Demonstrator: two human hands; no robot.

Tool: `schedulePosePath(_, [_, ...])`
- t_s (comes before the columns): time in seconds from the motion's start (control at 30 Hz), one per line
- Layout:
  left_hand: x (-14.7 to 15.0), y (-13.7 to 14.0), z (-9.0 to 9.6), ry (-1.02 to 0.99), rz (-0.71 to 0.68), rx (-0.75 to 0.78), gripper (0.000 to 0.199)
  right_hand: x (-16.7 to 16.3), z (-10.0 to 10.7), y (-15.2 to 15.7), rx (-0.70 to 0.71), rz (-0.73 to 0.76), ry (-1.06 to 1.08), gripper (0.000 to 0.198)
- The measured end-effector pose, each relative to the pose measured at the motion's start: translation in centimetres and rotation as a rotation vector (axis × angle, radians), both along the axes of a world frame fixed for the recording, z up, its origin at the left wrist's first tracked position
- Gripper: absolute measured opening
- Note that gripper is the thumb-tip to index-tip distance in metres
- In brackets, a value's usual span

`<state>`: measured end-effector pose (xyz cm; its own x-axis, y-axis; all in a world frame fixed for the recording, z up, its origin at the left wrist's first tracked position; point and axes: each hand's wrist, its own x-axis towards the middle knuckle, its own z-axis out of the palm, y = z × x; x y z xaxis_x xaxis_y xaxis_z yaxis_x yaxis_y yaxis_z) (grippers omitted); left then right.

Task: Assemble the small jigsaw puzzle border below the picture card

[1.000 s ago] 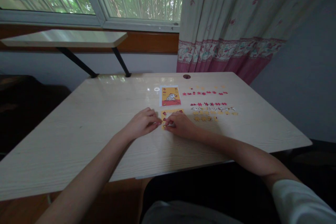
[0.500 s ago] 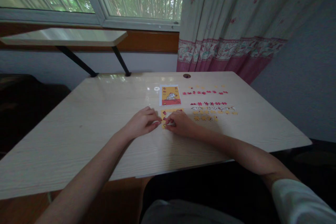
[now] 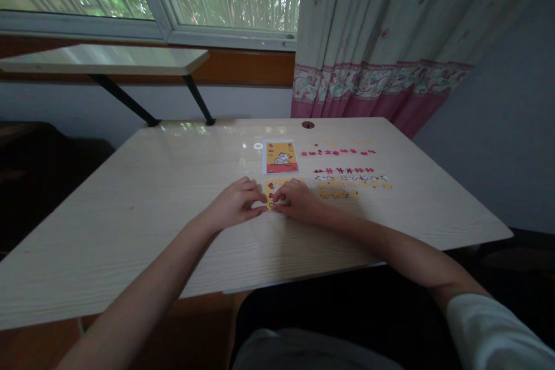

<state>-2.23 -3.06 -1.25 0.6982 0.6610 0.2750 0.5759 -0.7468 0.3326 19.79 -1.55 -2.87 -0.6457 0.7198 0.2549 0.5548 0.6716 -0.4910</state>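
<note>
A partly joined yellow jigsaw puzzle [image 3: 270, 187] with small red drawings lies flat on the table, much of it covered by my hands. My left hand [image 3: 236, 203] has thumb and fingertips curled at the puzzle's left edge. From the right, my right hand [image 3: 299, 201] reaches over the puzzle, its thumb and index finger gripping near the lower left part. The fingertips of both hands almost meet there. Just behind is a picture card [image 3: 281, 157] showing a white animal on yellow and red.
To the right lie rows of loose pieces: red pieces [image 3: 338, 152], more red pieces [image 3: 347, 171], white pieces [image 3: 352, 178] and yellow pieces [image 3: 333, 195]. A raised shelf [image 3: 143, 62] stands at the table's back left. Behind are a window and a curtain [image 3: 368, 81].
My right thumb and fingertips have shifted slightly at the puzzle's lower left. My left thumb has moved slightly down, opening a gap below the index finger. The loose pieces stay put.
</note>
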Motion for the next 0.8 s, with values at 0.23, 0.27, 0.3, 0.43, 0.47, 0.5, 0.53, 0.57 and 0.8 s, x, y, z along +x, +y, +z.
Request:
schedulePosePath(0.23, [-0.1,-0.2,0.1,-0.006,-0.041,-0.014,0.017,3.0,0.6,0.5,0.124,0.109,-0.067,0.013])
schedulePosePath(0.27, [-0.1,-0.3,0.2,-0.008,-0.052,-0.019,0.017,3.3,0.6,0.4,0.160,0.167,-0.097,0.015])
schedulePosePath(0.3, [0.0,-0.3,0.2,-0.011,-0.063,-0.024,0.018,3.5,0.7,0.2,0.199,0.219,-0.132,0.018])
schedulePosePath(0.43, [0.0,-0.4,0.1,-0.007,-0.098,-0.035,0.019,3.4,0.8,-0.6,0.331,0.309,-0.258,0.026])
schedulePosePath(0.47, [0.0,-0.4,0.0,-0.001,-0.104,-0.035,0.020,3.2,0.8,-0.8,0.347,0.312,-0.282,0.027])
schedulePosePath(0.5, [0.0,-0.4,-0.1,0.003,-0.108,-0.031,0.021,3.1,0.8,-0.9,0.358,0.313,-0.303,0.028])
schedulePosePath(0.53, [-0.1,-0.4,-0.1,0.008,-0.111,-0.024,0.021,3.0,0.8,-1.0,0.366,0.312,-0.320,0.028])
schedulePosePath(0.57, [-0.1,-0.4,-0.2,0.010,-0.113,-0.016,0.022,3.0,0.7,-1.0,0.373,0.311,-0.333,0.029])
schedulePosePath(0.8, [-0.2,-0.3,-0.1,0.031,-0.111,-0.002,0.021,3.0,0.3,-1.0,0.398,0.291,-0.320,0.032])
